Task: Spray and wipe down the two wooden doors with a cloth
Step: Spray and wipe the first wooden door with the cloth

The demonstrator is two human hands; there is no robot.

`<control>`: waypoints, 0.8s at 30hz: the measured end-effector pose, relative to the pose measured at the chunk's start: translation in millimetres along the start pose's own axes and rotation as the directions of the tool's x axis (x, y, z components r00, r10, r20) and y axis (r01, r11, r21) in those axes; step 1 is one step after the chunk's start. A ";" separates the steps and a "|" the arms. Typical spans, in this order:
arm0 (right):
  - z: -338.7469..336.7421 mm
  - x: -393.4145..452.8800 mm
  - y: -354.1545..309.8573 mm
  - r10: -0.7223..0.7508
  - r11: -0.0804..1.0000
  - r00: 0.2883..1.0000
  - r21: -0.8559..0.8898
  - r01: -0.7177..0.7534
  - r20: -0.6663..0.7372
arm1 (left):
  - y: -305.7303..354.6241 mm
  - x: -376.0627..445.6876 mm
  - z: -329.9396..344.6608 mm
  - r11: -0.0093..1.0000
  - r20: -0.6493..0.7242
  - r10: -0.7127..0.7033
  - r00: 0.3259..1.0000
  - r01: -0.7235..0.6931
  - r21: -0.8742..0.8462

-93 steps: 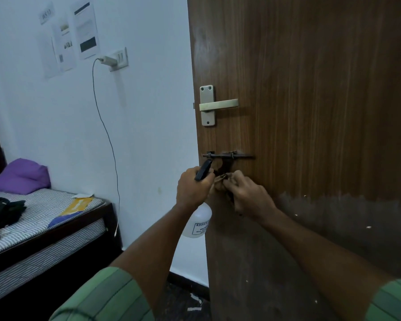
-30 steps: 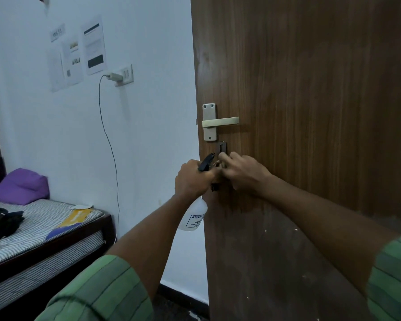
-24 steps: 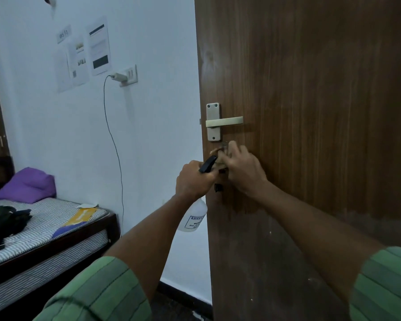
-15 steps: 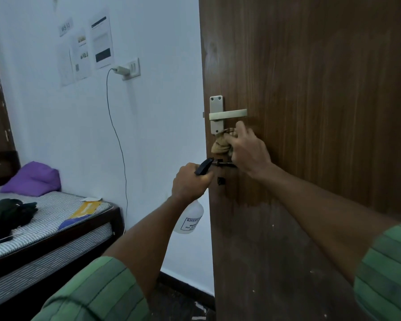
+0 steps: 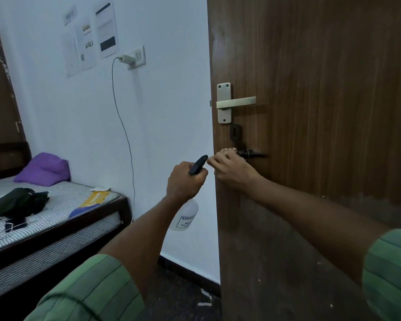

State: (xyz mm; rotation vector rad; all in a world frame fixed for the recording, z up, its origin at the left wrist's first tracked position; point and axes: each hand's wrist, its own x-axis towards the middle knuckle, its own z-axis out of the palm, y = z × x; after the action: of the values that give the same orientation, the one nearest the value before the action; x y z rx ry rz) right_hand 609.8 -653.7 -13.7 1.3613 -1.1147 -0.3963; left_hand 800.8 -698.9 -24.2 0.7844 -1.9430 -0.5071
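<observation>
step: wiping bolt latch (image 5: 250,153) | right hand (image 5: 232,169) pinches cloth (image 5: 229,149) | left hand (image 5: 185,179) grips spray bottle (image 5: 184,218) | we should rub around the hardware on the door (image 5: 322,112)

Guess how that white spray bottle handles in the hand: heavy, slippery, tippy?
The spray bottle hangs below the left hand from its neck, so it probably swings easily. Smooth plastic body: possibly slick when wet. Fill level cannot be seen, so its weight is unclear.

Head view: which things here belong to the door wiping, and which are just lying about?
Job:
wooden door
spray bottle, gripped by left hand
cloth, barely visible in right hand

Lying about:
purple pillow
dark clothes
charger
wall papers
</observation>
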 end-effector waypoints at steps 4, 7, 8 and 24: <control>-13.4 8.0 18.7 0.035 0.998 0.998 0.048 -0.038 0.060 | 3.3 -3.6 2.1 0.999 0.001 0.024 1.000 -0.024 -0.029; -18.3 7.7 -14.6 0.162 0.983 0.979 0.065 -0.171 0.122 | 9.5 -5.5 0.2 0.999 -0.020 0.030 0.999 -0.031 -0.039; -15.7 5.7 -30.3 0.128 0.990 0.980 0.039 -0.135 0.151 | 11.9 -6.6 -0.8 0.999 -0.021 0.030 0.999 -0.031 -0.041; 10.6 -53.8 -73.5 0.148 0.978 0.982 0.132 -0.163 0.117 | -13.3 -29.9 4.2 0.999 0.048 0.016 0.999 -0.014 -0.041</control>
State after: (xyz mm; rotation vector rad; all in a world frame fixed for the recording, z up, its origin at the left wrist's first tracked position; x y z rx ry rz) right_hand 602.5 -634.9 -103.1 1.3770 -1.3501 -0.2824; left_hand 811.5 -687.2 -53.0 0.7374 -1.9755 -0.5593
